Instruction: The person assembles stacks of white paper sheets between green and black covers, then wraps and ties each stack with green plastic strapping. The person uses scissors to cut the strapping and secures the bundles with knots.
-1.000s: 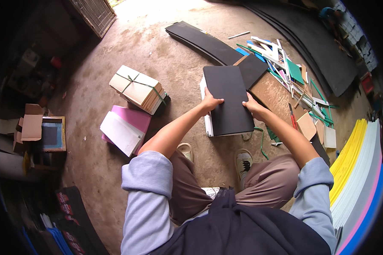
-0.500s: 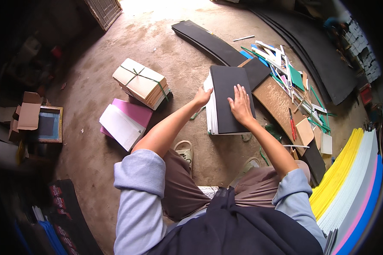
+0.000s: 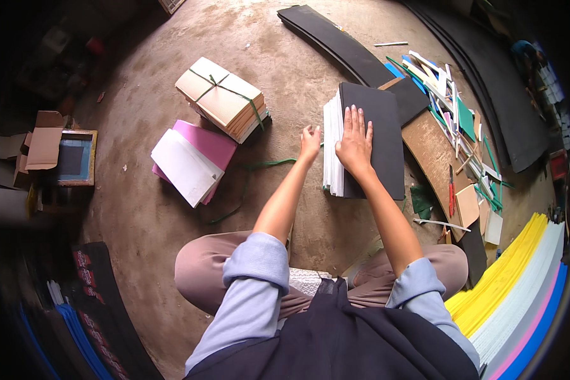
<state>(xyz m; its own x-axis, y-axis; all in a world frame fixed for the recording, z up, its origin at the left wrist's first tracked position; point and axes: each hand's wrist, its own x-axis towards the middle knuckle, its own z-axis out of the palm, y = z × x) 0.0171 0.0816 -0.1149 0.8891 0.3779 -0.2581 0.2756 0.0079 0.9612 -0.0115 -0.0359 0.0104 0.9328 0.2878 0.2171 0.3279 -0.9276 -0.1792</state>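
Observation:
A stack of white sheets (image 3: 333, 142) topped with a black sheet (image 3: 380, 164) stands on the floor in front of me. My right hand (image 3: 356, 144) lies flat on the black top, fingers stretched forward. Just left of the stack is my left hand (image 3: 309, 143), its fingers curled closed around a green strap (image 3: 269, 164). The strap trails from that hand leftward over the floor, and a short bit shows between the hand and the stack. Where it runs under the stack is hidden.
To the left stand a bundle of tan boards (image 3: 225, 101) tied with green strap and a pile of white and pink sheets (image 3: 190, 161). On the right are a brown board (image 3: 427, 149), a red-handled tool (image 3: 451, 196), scattered offcuts (image 3: 462, 120) and coloured sheets (image 3: 500, 278).
My left hand has left the stack's side and closed on the green strap, now drawn out leftward. My right hand stays on the black top, nearer its left edge. My legs have spread.

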